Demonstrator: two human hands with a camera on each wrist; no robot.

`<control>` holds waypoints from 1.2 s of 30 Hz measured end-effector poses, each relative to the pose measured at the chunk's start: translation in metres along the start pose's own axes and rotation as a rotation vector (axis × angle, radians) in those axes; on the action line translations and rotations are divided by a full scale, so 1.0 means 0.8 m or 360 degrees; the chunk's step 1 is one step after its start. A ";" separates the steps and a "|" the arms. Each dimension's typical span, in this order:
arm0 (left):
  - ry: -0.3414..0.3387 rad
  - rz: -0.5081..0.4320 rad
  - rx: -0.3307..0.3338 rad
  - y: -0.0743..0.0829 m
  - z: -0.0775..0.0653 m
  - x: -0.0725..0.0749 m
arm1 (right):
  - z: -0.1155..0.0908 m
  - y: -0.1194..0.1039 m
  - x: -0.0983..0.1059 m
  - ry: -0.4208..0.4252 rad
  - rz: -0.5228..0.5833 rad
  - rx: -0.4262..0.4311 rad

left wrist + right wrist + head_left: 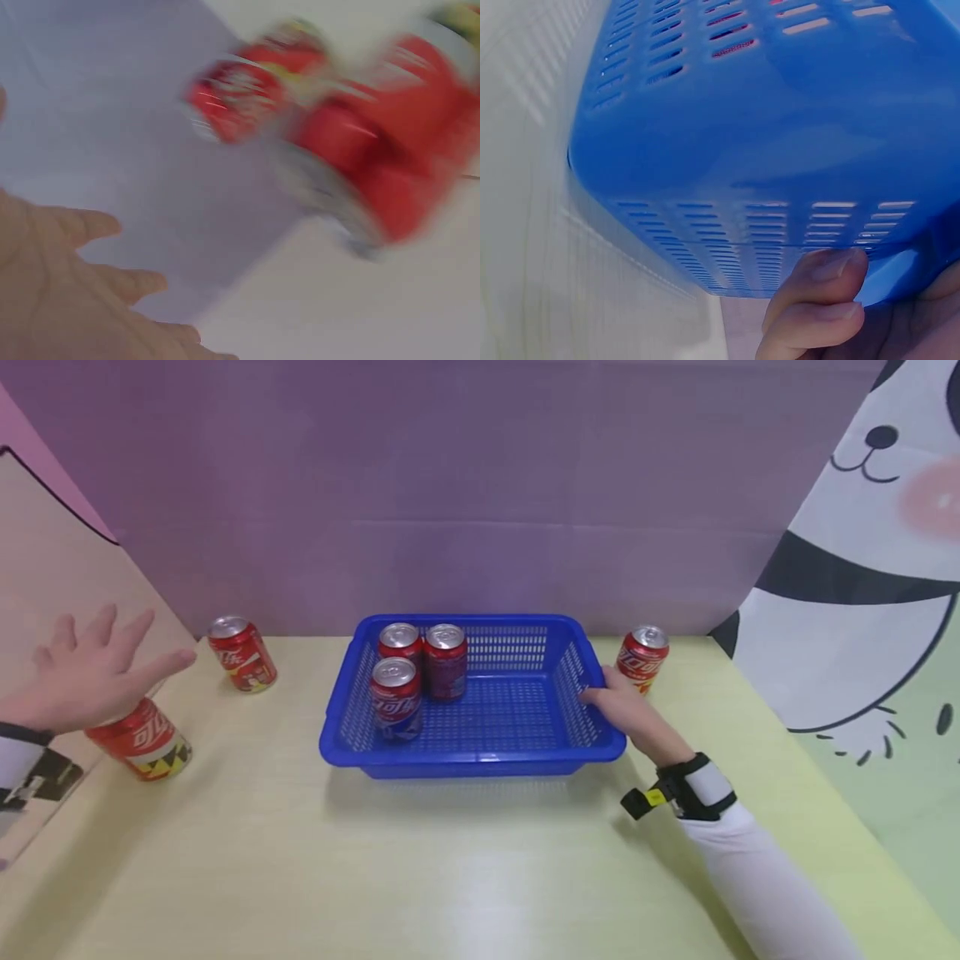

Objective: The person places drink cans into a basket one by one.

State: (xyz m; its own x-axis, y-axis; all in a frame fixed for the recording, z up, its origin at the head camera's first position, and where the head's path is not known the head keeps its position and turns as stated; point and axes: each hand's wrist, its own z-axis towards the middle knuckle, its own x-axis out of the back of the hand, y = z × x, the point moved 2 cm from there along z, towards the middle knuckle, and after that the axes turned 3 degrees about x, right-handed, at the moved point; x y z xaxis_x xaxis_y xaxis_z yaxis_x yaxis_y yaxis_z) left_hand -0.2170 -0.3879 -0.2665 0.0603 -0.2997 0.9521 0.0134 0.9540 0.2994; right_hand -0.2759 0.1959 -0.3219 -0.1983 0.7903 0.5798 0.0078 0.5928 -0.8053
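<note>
A blue plastic basket (487,758) with slotted walls stands mid-table, three red soda cans grouped in its left part, one of them a front can (396,700). My right hand (626,710) grips the basket's right rim, thumb over the inside and fingers (821,322) curled under the outside in the right wrist view. On the far left, my left hand (101,681) is spread with straight fingers and holds nothing. It overlaps the top of a red soda can (150,742) in the head view. That can appears large and blurred in the left wrist view.
Another red can (243,656) stands at the back left of the pale table (465,877). One more can (643,656) is just beyond my right hand, partly hidden by it. A purple backdrop (465,493) rises behind the basket, with a panda-print panel (862,560) on the right.
</note>
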 end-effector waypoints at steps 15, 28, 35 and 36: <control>-0.0271 0.0135 0.0158 -0.067 0.010 -0.060 | -0.004 0.004 -0.003 -0.0018 0.0073 0.0001; -0.0279 0.0266 -0.0092 -0.091 0.010 -0.064 | 0.004 0.001 -0.013 0.0007 0.0065 0.0016; -0.0519 0.0176 0.0030 -0.098 0.021 -0.062 | 0.004 0.000 -0.014 0.0003 0.0057 -0.0005; -0.0549 0.0152 0.0060 -0.099 0.022 -0.062 | 0.003 0.000 -0.013 0.0008 0.0054 -0.0005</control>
State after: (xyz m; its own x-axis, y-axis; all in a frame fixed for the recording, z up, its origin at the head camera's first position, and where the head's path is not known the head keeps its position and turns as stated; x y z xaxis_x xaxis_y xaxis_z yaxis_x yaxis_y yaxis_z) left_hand -0.2383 -0.4486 -0.3363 -0.2808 -0.1994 0.9388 -0.0131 0.9789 0.2040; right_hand -0.2765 0.1872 -0.3287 -0.1928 0.8106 0.5530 0.0176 0.5663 -0.8240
